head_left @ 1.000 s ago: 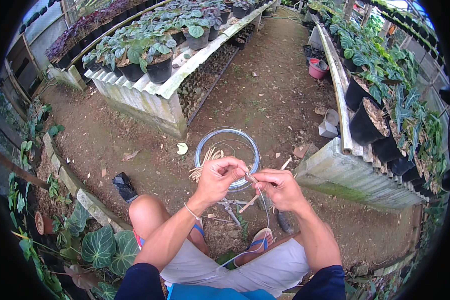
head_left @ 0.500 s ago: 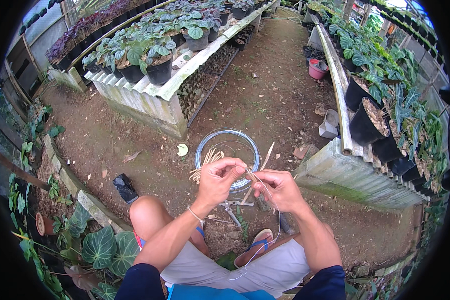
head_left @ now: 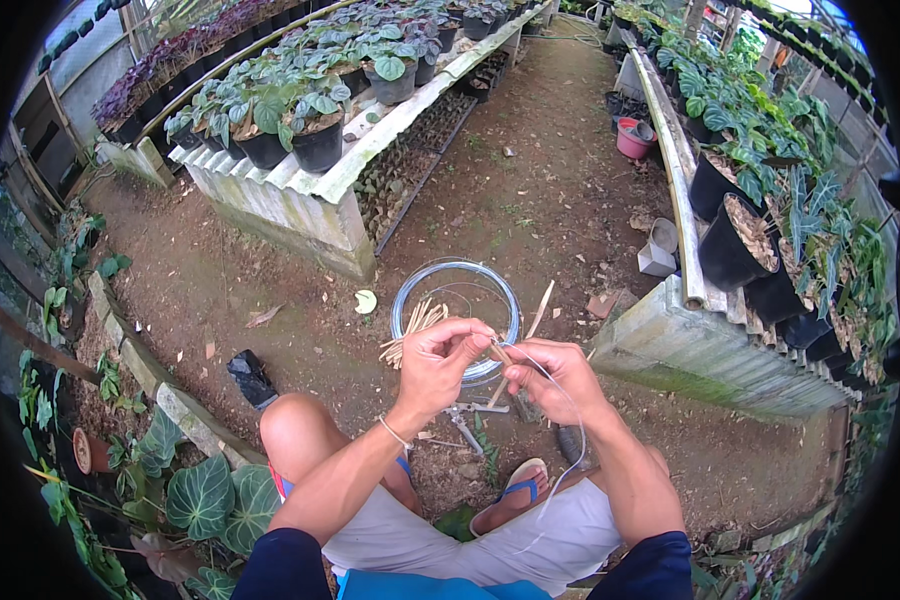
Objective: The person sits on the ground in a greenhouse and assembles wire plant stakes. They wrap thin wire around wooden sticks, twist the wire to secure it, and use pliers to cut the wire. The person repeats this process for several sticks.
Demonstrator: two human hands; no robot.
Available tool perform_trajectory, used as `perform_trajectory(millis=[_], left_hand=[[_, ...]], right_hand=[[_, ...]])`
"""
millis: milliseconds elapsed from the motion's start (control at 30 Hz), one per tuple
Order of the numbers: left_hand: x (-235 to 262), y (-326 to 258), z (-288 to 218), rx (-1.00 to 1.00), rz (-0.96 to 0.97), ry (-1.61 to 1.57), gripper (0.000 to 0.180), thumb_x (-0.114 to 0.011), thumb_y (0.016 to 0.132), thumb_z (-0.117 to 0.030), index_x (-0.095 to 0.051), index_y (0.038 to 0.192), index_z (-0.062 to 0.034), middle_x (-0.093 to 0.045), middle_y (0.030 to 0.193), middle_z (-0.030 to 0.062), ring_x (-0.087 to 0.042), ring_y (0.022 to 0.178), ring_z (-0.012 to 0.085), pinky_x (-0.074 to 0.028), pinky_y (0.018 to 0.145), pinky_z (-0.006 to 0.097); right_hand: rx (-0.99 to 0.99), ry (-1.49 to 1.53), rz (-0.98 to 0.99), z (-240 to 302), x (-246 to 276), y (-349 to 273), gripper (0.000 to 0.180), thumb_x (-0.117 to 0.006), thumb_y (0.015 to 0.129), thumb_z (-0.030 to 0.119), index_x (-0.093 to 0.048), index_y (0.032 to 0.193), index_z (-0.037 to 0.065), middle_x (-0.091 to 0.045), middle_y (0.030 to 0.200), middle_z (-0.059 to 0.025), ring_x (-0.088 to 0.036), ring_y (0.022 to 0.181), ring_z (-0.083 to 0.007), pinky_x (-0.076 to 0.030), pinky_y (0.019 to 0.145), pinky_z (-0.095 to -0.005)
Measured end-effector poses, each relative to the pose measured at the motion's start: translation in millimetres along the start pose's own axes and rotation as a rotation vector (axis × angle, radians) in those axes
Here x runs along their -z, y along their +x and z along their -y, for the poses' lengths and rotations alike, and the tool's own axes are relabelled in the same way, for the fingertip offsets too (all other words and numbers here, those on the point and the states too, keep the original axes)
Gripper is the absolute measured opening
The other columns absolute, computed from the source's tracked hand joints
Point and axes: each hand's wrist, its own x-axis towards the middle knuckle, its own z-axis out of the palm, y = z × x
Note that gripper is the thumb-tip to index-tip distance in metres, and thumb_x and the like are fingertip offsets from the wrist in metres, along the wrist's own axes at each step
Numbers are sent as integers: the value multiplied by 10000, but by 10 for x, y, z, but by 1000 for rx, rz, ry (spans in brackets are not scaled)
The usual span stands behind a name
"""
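Note:
Both my hands meet above a coil of silvery wire (head_left: 513, 292) on the ground. My left hand (head_left: 432, 362) pinches the end of a thin bamboo stick (head_left: 499, 351) between thumb and forefinger. My right hand (head_left: 558, 382) is closed on a thin pale wire (head_left: 576, 425) at the same stick. From the fingers the wire loops over my right wrist and hangs toward my lap. A longer pale strip (head_left: 541, 307) shows behind my right hand; whether it is gripped is hidden. Beyond my left hand, a bundle of cut sticks (head_left: 422, 318) lies in the coil.
A grey metal tool (head_left: 462, 428) lies on the soil between my feet, a black wrapped bundle (head_left: 251, 378) by my left knee. Benches with potted plants flank the path: left bench (head_left: 280, 195), right bench (head_left: 690, 345). Pink pot (head_left: 633, 140) stands farther off.
The wire's loop has swung right and up over my right wrist, and its loose end has shifted right. The longer strip has moved slightly right. Both hands stay nearly in place.

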Motion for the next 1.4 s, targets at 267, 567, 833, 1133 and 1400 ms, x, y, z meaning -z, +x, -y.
perform_trajectory(millis=[267,567,833,1133,1400], left_hand=[[-29,-9,-34,-7,0,-58,162,-755,967,-74,-752,1098,21,-759,1013,76,-712,909,119,-585,806,264],[4,-8,32,-22,10,-71,161,-750,967,-61,-744,1106,21,-761,1034,81,-716,925,126,-584,828,275],[-1,-15,12,-8,30,-106,156,-747,969,-57,-742,1105,18,-763,1026,78,-724,925,133,-585,826,276],[34,-8,-62,46,54,2,129,-762,959,-56,-741,1051,33,-769,1033,104,-722,922,129,-575,804,266],[30,26,-137,-16,34,24,131,-773,953,-60,-746,1047,28,-768,976,81,-697,864,95,-550,761,235]], right_hand=[[-113,65,19,51,-19,-7,208,-687,997,56,-745,1193,19,-705,840,-27,-657,699,-78,-519,605,-280],[-124,129,56,-15,-20,-11,211,-677,1017,86,-746,1208,28,-717,874,-23,-668,714,-78,-526,576,-274],[-54,106,-18,-34,-65,-18,189,-673,1007,55,-749,1175,13,-708,877,-36,-674,717,-89,-531,597,-279],[141,44,-116,-59,-89,5,192,-678,968,-17,-745,1148,-19,-688,857,-83,-656,719,-136,-525,650,-303],[171,-78,-118,-53,-39,2,216,-692,943,-32,-734,1154,-41,-700,891,-128,-662,754,-192,-522,680,-329]])
